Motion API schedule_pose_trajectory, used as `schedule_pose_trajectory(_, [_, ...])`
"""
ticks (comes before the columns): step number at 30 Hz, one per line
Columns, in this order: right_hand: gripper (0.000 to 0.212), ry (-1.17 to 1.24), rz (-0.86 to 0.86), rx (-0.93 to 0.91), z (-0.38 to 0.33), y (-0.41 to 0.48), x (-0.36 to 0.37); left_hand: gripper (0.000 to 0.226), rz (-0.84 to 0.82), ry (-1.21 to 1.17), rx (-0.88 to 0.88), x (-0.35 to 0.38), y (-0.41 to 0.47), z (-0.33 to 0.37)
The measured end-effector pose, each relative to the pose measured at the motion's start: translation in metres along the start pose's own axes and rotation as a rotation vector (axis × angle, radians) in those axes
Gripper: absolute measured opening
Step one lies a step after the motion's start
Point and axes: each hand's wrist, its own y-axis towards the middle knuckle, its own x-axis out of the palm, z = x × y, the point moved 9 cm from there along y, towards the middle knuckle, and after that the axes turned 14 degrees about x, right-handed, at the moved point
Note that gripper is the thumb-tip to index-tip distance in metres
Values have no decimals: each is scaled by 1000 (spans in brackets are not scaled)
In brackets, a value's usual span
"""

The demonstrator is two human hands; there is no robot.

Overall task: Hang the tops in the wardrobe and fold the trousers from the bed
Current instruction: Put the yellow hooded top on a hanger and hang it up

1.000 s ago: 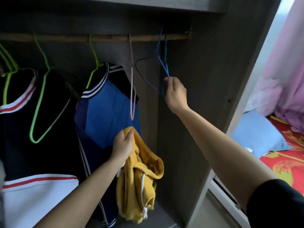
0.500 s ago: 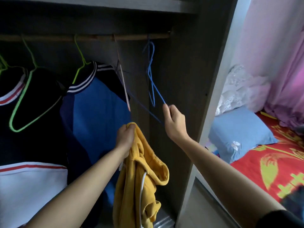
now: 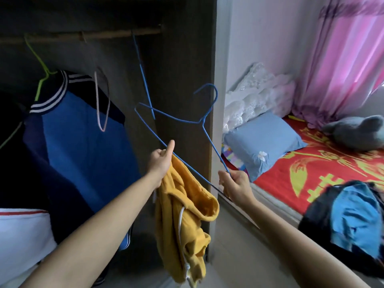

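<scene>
The right hand (image 3: 236,188) pinches one lower corner of a thin blue wire coat hanger (image 3: 202,121) between thumb and curled fingers. The hanger is tilted in the air in front of the wardrobe's open side, its hook pointing up and clear of the wooden rail (image 3: 83,36). The left hand (image 3: 162,161) is closed around a bunched fistful of a mustard-yellow hooded cotton top (image 3: 182,215). Its thumb sticks up beside the hanger's long bottom wire, which crosses just over the cloth. The rest of the top hangs limp below the fist, with a white drawstring dangling.

I'd say the step in hand is dressing the hanger. It is free, and the top is not on it yet.

The next move needs the garment opened out. The person must find the neck or hem in that crumpled bundle, feed one hanger shoulder in and then the other. That is awkward while each hand is occupied, and the hood could snag.

On the rail hang a second blue wire hanger (image 3: 143,80), a bare pale pink hanger (image 3: 101,104) and a lime-green hanger (image 3: 39,65) carrying a blue and navy striped-collar top (image 3: 83,142).

To the right lies the red patterned bed (image 3: 311,173), with a dark and light-blue heap of clothes (image 3: 353,221) waiting at its near end.
</scene>
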Motion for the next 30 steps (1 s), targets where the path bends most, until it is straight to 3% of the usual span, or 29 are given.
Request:
schedule_pose_trajectory(5, [53, -68, -55, 43, 13, -18, -22, 38, -74, 109, 91, 26, -10, 12])
schedule_pose_trajectory(7, [37, -74, -131, 90, 10, -19, -24, 38, -137, 153, 172, 37, -15, 21])
schedule_pose_trajectory(9, [26, 78, -245, 147, 1, -20, -22, 35, -226, 187, 280, 52, -25, 34])
schedule_pose_trajectory(11, [38, 204, -236, 155, -13, -17, -28, 30, -316, 232, 362, 67, -37, 44])
schedule_pose_trajectory(13, [38, 220, -176, 128, -25, -15, -36, 26, -404, 204, 322, 78, -45, 43])
schedule_pose_trajectory(16, [27, 232, -111, 135, -26, -18, -46, 48, -673, 92, 110, 87, -58, 29])
schedule_pose_trajectory(18, [20, 184, -21, 116, -23, -22, -61, 40, -783, 152, 111, 86, -63, 22])
schedule_pose_trajectory(21, [19, 49, -18, 113, -16, -31, -78, 13, -579, 376, 228, 74, -51, 14])
schedule_pose_trajectory(26, [20, -29, -170, 176, 8, -45, -90, 12, -174, 467, 248, 47, -36, 9])
schedule_pose_trajectory(30, [18, -149, -257, 244, 29, -49, -87, 9, -78, 452, 320, 40, -40, 18])
